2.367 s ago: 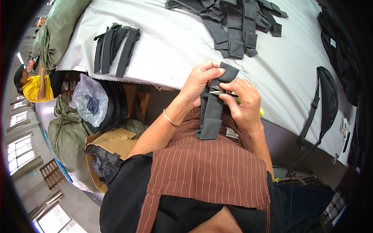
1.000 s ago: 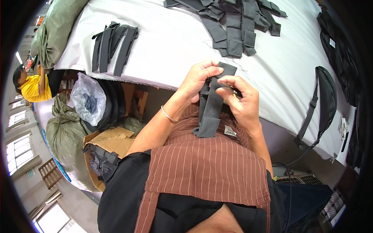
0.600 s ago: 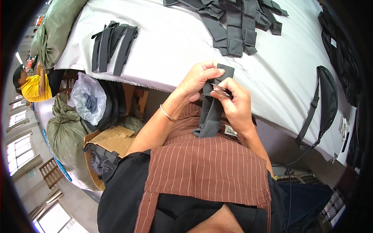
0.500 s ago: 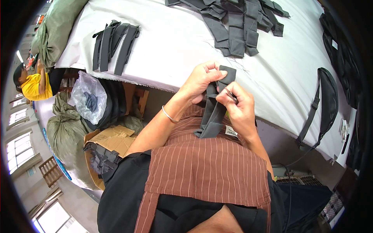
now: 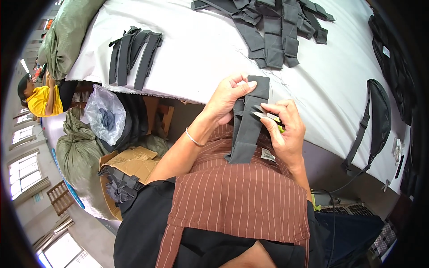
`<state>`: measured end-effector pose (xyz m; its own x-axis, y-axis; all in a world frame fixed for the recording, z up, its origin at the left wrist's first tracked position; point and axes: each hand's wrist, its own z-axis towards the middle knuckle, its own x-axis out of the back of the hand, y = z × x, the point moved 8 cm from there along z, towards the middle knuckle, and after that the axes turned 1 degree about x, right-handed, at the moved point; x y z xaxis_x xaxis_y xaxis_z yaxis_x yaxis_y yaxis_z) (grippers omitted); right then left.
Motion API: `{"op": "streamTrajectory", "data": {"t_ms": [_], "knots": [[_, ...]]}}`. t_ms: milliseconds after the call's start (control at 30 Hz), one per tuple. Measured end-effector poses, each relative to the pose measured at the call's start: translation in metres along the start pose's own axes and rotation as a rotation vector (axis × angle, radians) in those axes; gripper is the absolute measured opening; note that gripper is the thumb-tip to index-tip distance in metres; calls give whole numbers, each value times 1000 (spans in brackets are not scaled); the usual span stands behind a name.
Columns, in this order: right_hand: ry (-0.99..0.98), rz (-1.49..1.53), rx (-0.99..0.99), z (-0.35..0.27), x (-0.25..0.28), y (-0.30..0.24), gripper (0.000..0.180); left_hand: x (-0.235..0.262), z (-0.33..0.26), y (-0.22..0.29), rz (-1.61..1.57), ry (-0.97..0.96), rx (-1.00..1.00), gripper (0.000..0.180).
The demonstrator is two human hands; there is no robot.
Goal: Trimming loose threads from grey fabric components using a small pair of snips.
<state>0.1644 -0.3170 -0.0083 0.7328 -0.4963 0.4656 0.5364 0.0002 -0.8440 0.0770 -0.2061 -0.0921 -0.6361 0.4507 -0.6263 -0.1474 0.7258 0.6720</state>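
a white-covered desk (image 5: 201, 58) fills the view from ten to three o'clock. daylight comes through barred windows (image 5: 24, 174) at eight o'clock. below them lies a pale floor (image 5: 89, 232), with stuffed green sacks (image 5: 76, 156) at nine o'clock.

A dark grey fabric strip (image 5: 248, 123) hangs over a brown, white-striped apron (image 5: 237, 196) beside a white table (image 5: 196, 53).

A long dark grey fabric strap piece (image 5: 247, 125), flat and stitched, hangs nearly upright: its top end is pinched under the left fingers (image 5: 243, 87), its squared lower end dangling free below them. Small metal thread snips with a yellow-green grip (image 5: 267, 118) sit in the right fingers (image 5: 278, 109), blades touching the strap's right edge.
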Motion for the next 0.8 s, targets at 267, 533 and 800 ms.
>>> {"op": "streamTrajectory", "data": {"t_ms": [267,533,800], "knots": [[19,-98,70,4,-7,-8,17,-2,-2,3,45,2,-17,13],[38,-147,163,1,-9,-13,19,-7,-5,2,86,8,2,11],[48,308,-182,5,1,23,18,-1,-6,-1,88,34,-2,12]]}}
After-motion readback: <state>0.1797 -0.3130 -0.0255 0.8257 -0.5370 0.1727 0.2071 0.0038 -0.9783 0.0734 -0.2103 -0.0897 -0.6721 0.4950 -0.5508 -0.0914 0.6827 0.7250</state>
